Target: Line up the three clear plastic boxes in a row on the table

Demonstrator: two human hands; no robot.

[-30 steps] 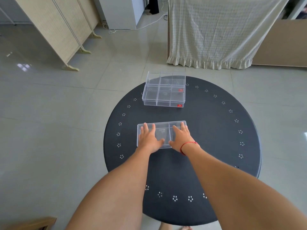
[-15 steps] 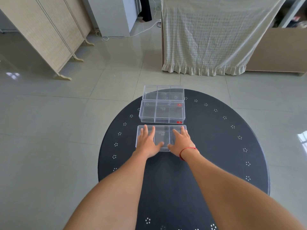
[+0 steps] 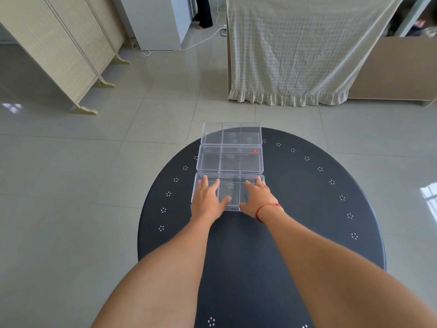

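Note:
Three clear plastic boxes with inner dividers lie one behind another on the round black table (image 3: pixel 307 209). The far box (image 3: pixel 231 133) sits at the table's back edge. The middle box (image 3: pixel 229 159) touches it and carries a small red label. The near box (image 3: pixel 233 191) touches the middle box. My left hand (image 3: pixel 207 200) rests flat on the near box's left part, fingers spread. My right hand (image 3: pixel 256 197), with a red string on the wrist, lies flat on its right part.
A pale folding screen (image 3: pixel 59 48) stands on the tiled floor at the left. A cream cloth (image 3: pixel 295 48) hangs over furniture behind the table. A white cabinet (image 3: pixel 160 20) with a cable on the floor stands at the back.
Both hands have slid the near box away from me until it meets the middle box. The gap between them is gone. The head camera has tilted, so the table sits lower in view.

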